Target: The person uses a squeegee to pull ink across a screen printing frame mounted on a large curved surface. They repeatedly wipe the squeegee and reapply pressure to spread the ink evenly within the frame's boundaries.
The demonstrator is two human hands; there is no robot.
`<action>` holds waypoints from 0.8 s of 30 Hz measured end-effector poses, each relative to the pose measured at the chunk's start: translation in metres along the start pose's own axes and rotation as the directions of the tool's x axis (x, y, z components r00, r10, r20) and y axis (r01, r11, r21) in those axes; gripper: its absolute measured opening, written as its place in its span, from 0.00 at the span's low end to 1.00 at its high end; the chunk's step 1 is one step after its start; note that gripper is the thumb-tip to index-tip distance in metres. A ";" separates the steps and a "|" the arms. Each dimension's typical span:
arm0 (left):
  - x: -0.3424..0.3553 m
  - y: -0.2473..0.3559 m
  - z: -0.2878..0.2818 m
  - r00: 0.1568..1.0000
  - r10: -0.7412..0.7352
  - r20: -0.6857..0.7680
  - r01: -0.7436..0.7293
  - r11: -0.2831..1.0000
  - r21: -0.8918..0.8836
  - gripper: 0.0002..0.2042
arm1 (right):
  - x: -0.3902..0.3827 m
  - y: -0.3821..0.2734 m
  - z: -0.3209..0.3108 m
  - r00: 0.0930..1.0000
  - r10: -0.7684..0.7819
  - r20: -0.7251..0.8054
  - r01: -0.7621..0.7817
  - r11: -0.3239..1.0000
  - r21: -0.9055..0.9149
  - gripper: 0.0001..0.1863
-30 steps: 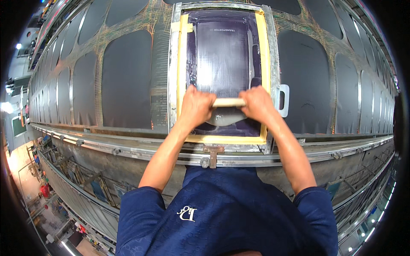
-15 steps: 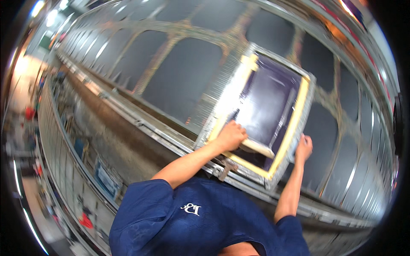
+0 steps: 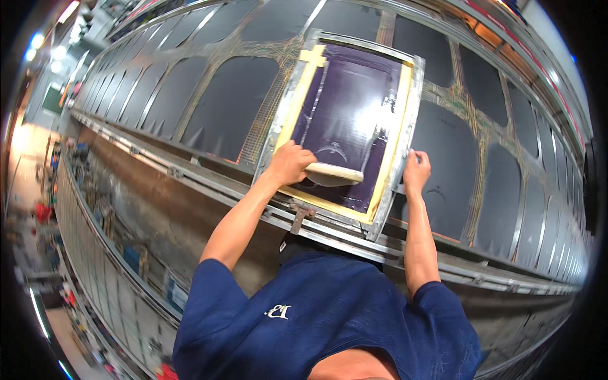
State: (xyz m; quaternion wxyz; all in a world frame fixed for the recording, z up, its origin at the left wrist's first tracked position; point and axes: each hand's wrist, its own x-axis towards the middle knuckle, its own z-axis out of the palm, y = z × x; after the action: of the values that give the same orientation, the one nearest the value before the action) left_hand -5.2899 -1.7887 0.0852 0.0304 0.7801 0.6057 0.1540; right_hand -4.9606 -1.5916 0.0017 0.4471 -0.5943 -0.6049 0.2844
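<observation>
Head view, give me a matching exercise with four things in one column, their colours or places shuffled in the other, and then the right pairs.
Column one
1. Left hand
2. Tape
3. Right hand
4. Shirt

Column two
A. Dark blue
B. By the right side of the frame
C. On the left end of the squeegee
D. Yellow

Right pairs
1-C, 2-D, 3-B, 4-A
</observation>
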 end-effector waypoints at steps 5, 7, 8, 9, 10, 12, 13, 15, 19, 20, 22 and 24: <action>-0.056 0.000 -0.025 0.999 0.026 -0.033 -0.024 0.998 0.058 0.16 | -0.013 -0.039 0.023 0.989 0.144 0.020 -0.141 0.984 -0.112 0.15; -0.074 0.009 -0.026 0.999 0.039 -0.022 -0.038 0.999 0.009 0.16 | -0.018 -0.047 0.026 0.981 0.191 0.027 -0.185 0.971 -0.153 0.15; -0.080 0.015 -0.024 0.997 0.058 -0.050 -0.057 0.998 0.023 0.17 | -0.019 -0.050 0.026 0.980 0.200 0.024 -0.193 0.967 -0.169 0.15; -0.084 0.020 -0.020 0.998 0.054 -0.041 -0.054 0.999 0.003 0.15 | -0.018 -0.050 0.025 0.979 0.205 0.024 -0.197 0.962 -0.191 0.15; -0.083 0.020 -0.015 0.997 0.056 -0.055 -0.057 0.998 -0.005 0.14 | -0.016 -0.048 0.024 0.979 0.206 0.009 -0.202 0.967 -0.159 0.15; -0.075 0.009 -0.011 0.995 0.075 -0.061 -0.076 0.997 -0.014 0.13 | -0.016 -0.041 0.028 0.977 0.215 0.006 -0.210 0.959 -0.187 0.15; -0.070 0.004 -0.011 0.995 0.084 -0.052 -0.086 0.996 -0.021 0.12 | -0.016 -0.037 0.028 0.975 0.221 0.003 -0.216 0.955 -0.201 0.15; -0.044 -0.017 -0.006 0.993 0.103 -0.063 -0.104 0.994 -0.013 0.12 | -0.017 -0.042 0.030 0.968 0.251 0.026 -0.236 0.938 -0.255 0.15; 0.042 -0.079 0.009 0.987 0.132 -0.091 -0.132 0.991 0.010 0.13 | -0.015 -0.047 0.029 0.944 0.319 0.081 -0.272 0.895 -0.355 0.14; 0.071 -0.099 0.017 0.987 0.137 -0.084 -0.136 0.991 0.015 0.16 | -0.009 -0.052 0.025 0.932 0.350 0.096 -0.288 0.875 -0.390 0.14; 0.133 -0.141 0.030 0.985 0.143 -0.093 -0.140 0.989 0.039 0.20 | 0.015 -0.064 0.018 0.921 0.299 0.250 -0.142 0.855 -0.500 0.13; 0.195 -0.177 0.038 0.982 0.155 -0.108 -0.149 0.987 0.056 0.20 | 0.044 -0.056 0.024 0.932 0.115 0.343 0.071 0.872 -0.484 0.16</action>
State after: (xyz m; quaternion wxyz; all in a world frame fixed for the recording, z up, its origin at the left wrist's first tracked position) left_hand -5.4020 -1.5502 0.0475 -0.0341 0.8147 0.5486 0.1847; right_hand -5.0028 -1.5513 0.0495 0.1601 -0.6324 -0.7217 0.2318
